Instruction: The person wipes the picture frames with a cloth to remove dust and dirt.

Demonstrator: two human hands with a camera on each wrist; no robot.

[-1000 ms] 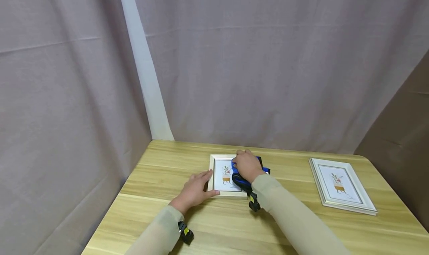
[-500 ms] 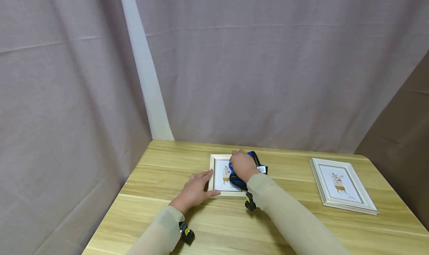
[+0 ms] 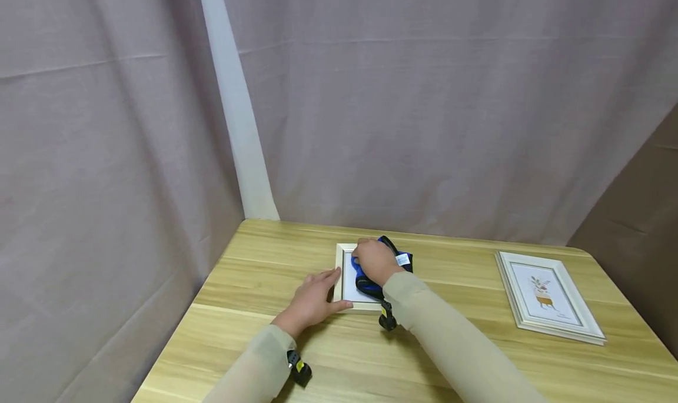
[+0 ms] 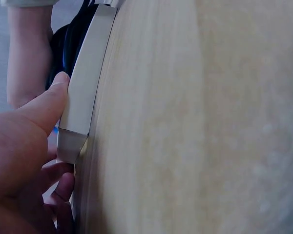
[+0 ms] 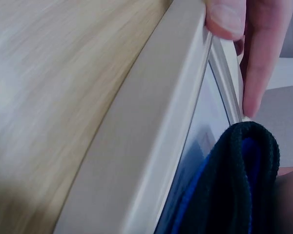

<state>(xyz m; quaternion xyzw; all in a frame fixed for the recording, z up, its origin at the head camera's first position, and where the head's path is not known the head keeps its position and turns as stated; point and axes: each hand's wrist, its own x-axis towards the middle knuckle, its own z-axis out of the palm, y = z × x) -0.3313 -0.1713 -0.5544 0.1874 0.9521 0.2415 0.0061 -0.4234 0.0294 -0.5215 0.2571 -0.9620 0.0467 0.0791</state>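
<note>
A light cream picture frame [image 3: 365, 306] lies flat on the wooden table, glass side up. My left hand [image 3: 312, 297] holds its near left corner, thumb on the near edge and fingers along the left side. In the left wrist view the thumb lies against the frame's side wall [image 4: 85, 83]. My right hand [image 3: 377, 262] grips a folded blue cloth [image 3: 366, 285] with black edging and a white tag, pressing it on the glass. Hand and cloth hide most of the print and the frame's right part. The right wrist view shows the cloth's dark folded edge [image 5: 234, 161] over the glass.
A second white picture frame [image 3: 551, 297], with a potted plant print, lies at the right of the wooden table [image 3: 254, 262]. Grey curtains [image 3: 402, 126] hang behind and on the left. A camera is strapped to each wrist.
My right hand has slid the cloth leftward over the glass, covering the plant print that showed before. The left hand keeps its hold on the corner. The head view has shifted slightly.
</note>
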